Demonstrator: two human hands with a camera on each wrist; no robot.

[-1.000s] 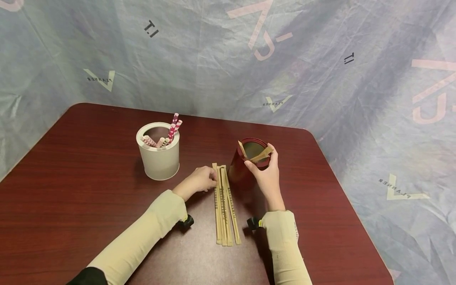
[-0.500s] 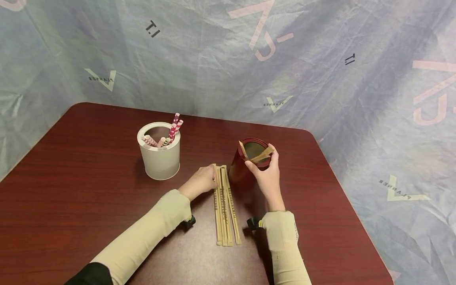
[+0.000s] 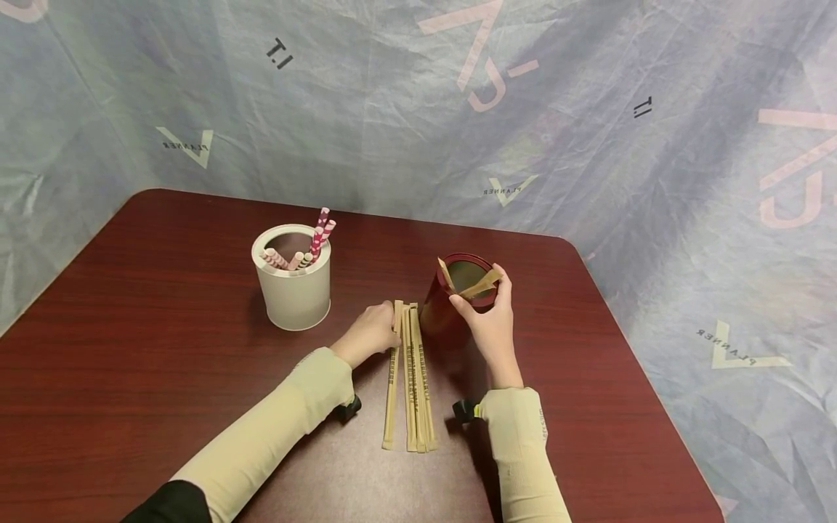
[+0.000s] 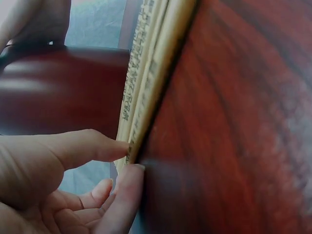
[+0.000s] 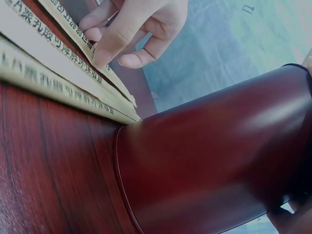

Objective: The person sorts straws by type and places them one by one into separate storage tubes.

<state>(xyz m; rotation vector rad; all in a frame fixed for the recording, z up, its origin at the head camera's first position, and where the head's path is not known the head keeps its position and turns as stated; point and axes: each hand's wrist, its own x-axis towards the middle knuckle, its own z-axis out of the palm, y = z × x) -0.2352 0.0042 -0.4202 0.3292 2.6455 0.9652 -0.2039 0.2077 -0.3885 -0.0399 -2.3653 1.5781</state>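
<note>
My left hand (image 3: 369,334) pinches the upper end of a paper-wrapped straw (image 3: 390,407) between thumb and finger. That straw lies on the table, its near end apart from several similar wrapped straws (image 3: 418,399) just to its right. My right hand (image 3: 492,330) grips the rim of a dark red can (image 3: 437,309), thumb on the near side and fingers on the right. Wrapped straws (image 3: 480,285) lean inside the can with their ends over the rim. In the right wrist view the can's smooth wall (image 5: 209,156) stands against the ends of the loose straws.
A white can (image 3: 297,299) stands at the left, holding several pink and red patterned paper straws (image 3: 318,238). The dark red wooden table (image 3: 163,349) has a grey printed cloth (image 3: 366,109) hanging behind it and along the right.
My left hand has moved slightly right and taken hold of the leftmost wrapped straw. That straw's near end has swung left, away from the others. My right hand and the red can stay put.
</note>
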